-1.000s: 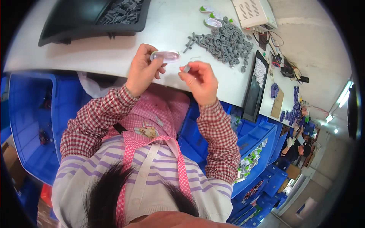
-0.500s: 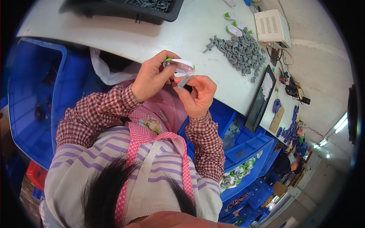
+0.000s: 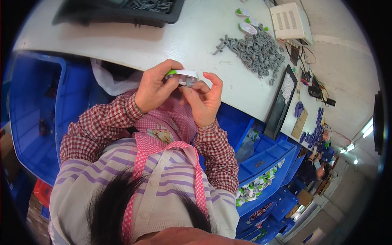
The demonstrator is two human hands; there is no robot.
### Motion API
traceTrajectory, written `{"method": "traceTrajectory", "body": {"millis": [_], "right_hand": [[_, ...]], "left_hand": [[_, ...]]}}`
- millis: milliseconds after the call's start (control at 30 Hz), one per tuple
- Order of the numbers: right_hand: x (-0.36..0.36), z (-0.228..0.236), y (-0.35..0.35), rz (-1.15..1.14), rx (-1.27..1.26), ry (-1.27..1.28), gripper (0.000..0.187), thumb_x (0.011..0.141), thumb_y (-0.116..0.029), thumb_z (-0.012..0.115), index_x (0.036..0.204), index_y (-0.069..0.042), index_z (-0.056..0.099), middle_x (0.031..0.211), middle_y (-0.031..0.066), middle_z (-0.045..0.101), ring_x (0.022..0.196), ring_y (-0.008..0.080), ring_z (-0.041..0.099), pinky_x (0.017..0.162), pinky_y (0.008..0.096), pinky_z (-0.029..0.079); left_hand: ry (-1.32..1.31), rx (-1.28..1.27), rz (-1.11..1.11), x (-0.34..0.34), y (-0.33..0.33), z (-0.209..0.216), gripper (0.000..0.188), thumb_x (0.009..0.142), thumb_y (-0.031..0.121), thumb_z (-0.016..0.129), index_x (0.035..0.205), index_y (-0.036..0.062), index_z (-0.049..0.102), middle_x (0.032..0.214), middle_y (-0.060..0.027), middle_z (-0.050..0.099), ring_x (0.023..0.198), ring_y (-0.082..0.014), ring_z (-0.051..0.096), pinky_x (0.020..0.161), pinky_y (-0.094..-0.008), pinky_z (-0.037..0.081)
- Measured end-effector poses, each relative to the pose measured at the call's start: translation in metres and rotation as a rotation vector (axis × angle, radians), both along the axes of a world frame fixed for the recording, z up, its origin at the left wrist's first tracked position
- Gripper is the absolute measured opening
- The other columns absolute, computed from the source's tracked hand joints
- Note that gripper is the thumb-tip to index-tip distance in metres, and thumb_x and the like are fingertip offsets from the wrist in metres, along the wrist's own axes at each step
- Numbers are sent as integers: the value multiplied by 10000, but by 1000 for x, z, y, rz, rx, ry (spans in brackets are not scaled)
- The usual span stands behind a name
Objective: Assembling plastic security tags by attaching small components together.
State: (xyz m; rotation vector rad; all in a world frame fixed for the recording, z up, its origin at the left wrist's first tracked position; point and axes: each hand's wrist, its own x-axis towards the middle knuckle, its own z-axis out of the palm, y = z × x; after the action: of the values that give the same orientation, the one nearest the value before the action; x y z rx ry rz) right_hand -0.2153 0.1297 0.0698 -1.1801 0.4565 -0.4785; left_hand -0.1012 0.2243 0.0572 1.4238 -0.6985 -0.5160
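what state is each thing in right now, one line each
Left hand: closed on the shell
Right hand: pinching the grey part
Shell: held, hollow side toward the right hand
Grey part: at the hollow, seating unclear
Grey heap: loose on the table
Black bin: open, holding grey pieces
Black tray: holding white bits
Ceiling light: lit

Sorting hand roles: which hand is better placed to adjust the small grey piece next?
Probably the right hand: its fingers are at the grey piece, while the left hand is occupied holding the white-and-green shell.
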Motion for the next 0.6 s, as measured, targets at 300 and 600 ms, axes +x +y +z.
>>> {"method": "traceTrajectory", "body": {"millis": [300,600], "right_hand": [[4,-8,-33,32,-190,136,333,787,11,595,1097,-53,493,773,68,584,533,80,489,480,166,391],[-70,0,-206,-217,-845,556,272,750,-212,692,976,-78,624,665,24,600,544,129,511,529,246,432]], "left_hand": [[105,83,-232,10,-12,7,201,769,26,501,961,23,561,697,-18,529,586,-76,415,551,-190,354],[33,662,-617,73,-63,17,196,810,82,530,1000,32,531,663,-8,493,482,-58,401,389,-180,296]]}}
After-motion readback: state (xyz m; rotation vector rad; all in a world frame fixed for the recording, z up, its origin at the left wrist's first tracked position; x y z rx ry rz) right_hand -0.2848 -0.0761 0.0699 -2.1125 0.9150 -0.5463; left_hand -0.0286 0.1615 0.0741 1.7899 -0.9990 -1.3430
